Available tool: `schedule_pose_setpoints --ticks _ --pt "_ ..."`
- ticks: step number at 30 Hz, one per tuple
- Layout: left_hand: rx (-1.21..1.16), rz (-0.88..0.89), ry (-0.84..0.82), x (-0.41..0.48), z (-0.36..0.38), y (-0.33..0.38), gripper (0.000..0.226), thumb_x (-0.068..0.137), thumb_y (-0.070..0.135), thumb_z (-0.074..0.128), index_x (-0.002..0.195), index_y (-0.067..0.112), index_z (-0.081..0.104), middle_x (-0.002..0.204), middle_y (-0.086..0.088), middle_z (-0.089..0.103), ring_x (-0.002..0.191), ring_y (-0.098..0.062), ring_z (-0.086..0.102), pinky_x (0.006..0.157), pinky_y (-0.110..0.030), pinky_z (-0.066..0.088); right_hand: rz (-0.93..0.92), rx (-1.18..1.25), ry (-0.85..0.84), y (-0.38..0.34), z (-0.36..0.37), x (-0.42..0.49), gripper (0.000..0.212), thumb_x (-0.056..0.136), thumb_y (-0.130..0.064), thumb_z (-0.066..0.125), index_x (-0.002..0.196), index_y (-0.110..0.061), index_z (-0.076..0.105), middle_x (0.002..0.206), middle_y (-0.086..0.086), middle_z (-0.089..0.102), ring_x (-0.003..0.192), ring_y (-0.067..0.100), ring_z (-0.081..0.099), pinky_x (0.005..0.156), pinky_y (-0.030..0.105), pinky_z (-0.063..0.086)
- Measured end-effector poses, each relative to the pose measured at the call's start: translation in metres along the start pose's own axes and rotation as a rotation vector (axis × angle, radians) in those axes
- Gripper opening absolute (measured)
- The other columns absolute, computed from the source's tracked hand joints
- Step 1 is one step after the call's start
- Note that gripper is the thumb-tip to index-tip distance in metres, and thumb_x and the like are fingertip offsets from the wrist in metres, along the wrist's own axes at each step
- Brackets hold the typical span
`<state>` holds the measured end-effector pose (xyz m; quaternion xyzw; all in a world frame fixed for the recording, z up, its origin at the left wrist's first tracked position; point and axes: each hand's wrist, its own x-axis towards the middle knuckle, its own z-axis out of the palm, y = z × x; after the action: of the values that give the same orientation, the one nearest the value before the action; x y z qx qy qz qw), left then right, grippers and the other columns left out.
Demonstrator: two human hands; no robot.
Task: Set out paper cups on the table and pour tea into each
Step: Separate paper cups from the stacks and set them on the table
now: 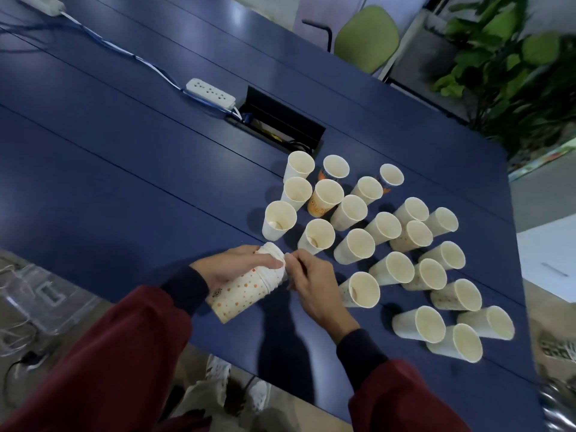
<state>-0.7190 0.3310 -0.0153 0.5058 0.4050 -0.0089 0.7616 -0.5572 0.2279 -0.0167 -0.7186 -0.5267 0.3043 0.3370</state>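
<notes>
The left hand [237, 265] curls over the cup stack [243, 294], palm down. The right hand [314, 288] pinches the stack's far end with its fingertips [293, 258].

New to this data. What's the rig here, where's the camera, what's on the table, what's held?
No robot: a person with a camera on the head, looking down at their own hands. One view only. The left hand grips a tilted stack of nested cups; the right hand pinches its rim end. On the blue table stand about twenty loose paper cups, mouths up, plus a white power strip by an open cable box. No teapot shows.
</notes>
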Motion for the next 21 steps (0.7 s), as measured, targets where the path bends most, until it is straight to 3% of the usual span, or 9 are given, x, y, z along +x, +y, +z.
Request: schedule_pose_setpoints --ticks 8,11,14,18,21 --pt "0.037 -0.024 -0.007 0.004 0.025 0.006 0.033 0.090 0.034 0.071 0.118 0.017 0.066 0.109 -0.010 0.075 0.092 -0.023 0.073 0.083 -0.038 0.057 -0.011 -0.054 0.131 0.013 -0.014 -0.019 0.032 0.106 -0.027 0.049 0.074 -0.020 0.053 0.057 -0.003 0.061 0.053 0.014 0.059 0.057 0.041 0.049" --pt "0.118 -0.046 0.003 0.001 0.027 0.002 0.037 0.086 0.039 0.075 0.118 0.024 0.067 0.110 -0.001 0.075 0.096 -0.018 0.073 0.085 -0.035 0.058 0.097 0.013 0.271 0.027 -0.023 -0.020 0.030 0.105 -0.021 0.049 0.076 -0.021 0.054 0.059 -0.001 0.065 0.053 0.011 0.062 0.056 0.038 0.050" --pt "0.112 -0.071 0.059 -0.006 0.025 -0.009 0.033 0.087 0.042 0.072 0.116 0.025 0.067 0.106 0.002 0.075 0.092 -0.016 0.073 0.078 -0.029 0.056 0.135 -0.027 0.410 0.044 -0.048 -0.019 0.029 0.106 -0.027 0.047 0.082 -0.015 0.055 0.063 -0.001 0.064 0.059 0.013 0.063 0.058 0.042 0.051" --pt "0.000 -0.072 0.130 -0.012 0.021 -0.023 0.049 0.075 0.050 0.078 0.115 0.023 0.069 0.106 -0.002 0.077 0.096 -0.022 0.074 0.082 -0.033 0.057 0.016 -0.134 0.458 0.051 -0.062 -0.023 0.027 0.105 -0.021 0.052 0.079 -0.014 0.053 0.065 -0.005 0.055 0.062 0.012 0.051 0.056 0.035 0.036" --pt "-0.048 -0.048 0.157 -0.012 0.025 -0.030 0.058 0.068 0.052 0.080 0.118 0.023 0.068 0.107 -0.001 0.077 0.098 -0.022 0.074 0.084 -0.035 0.058 -0.075 -0.193 0.429 0.053 -0.052 -0.029 0.026 0.101 -0.019 0.059 0.076 -0.016 0.053 0.064 -0.005 0.054 0.058 0.012 0.047 0.055 0.027 0.035"
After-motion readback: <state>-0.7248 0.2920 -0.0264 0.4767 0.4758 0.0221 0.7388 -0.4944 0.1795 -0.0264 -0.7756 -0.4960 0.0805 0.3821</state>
